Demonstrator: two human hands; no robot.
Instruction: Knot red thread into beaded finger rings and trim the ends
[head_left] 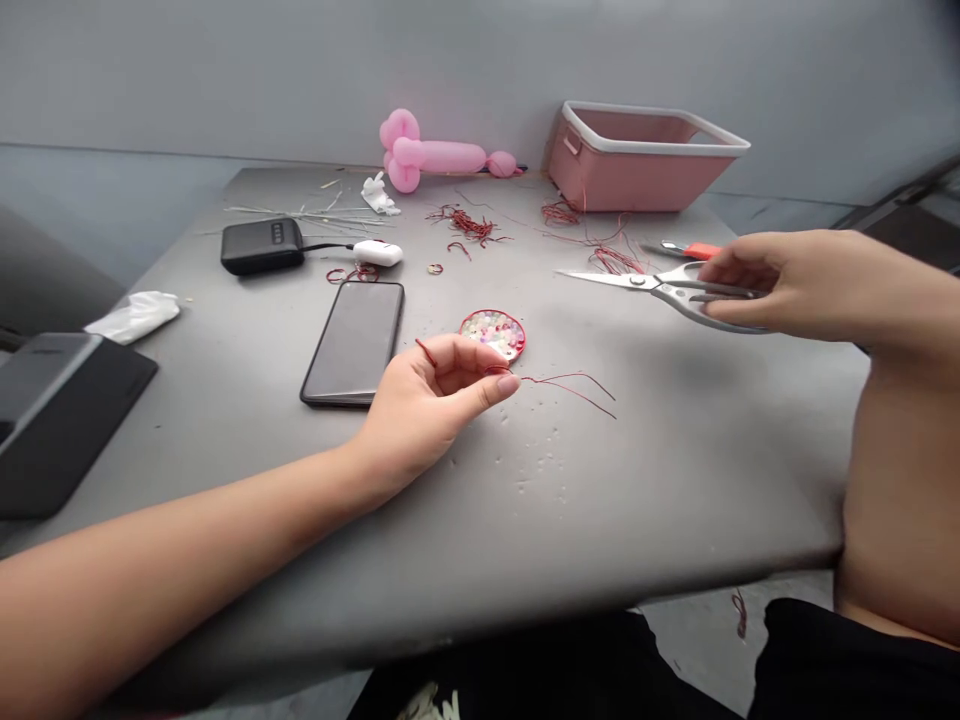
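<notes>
Between the thumb and forefinger of my left hand (pixel 435 395) is pinched a thin red cord (pixel 559 380). Two loose cord ends stick out to the right, spread apart. Part of the cord is hidden in the fingers. My right hand (pixel 780 285) grips a pair of scissors (pixel 637 283) by its grey handles, above the table's right side. The scissor blades point left and look closed, apart from the cord. Just behind my left fingers lies a round red-rimmed dish of pastel beads (pixel 495 330).
A phone (pixel 356 340) lies left of the beads, with a black power bank (pixel 261 246) and white earphone case (pixel 377 252) behind. Red cord scraps (pixel 472 222), a pink balloon figure (pixel 442 155) and a pink bin (pixel 637 175) are at the back. An orange-handled cutter (pixel 701 251) lies behind the scissors.
</notes>
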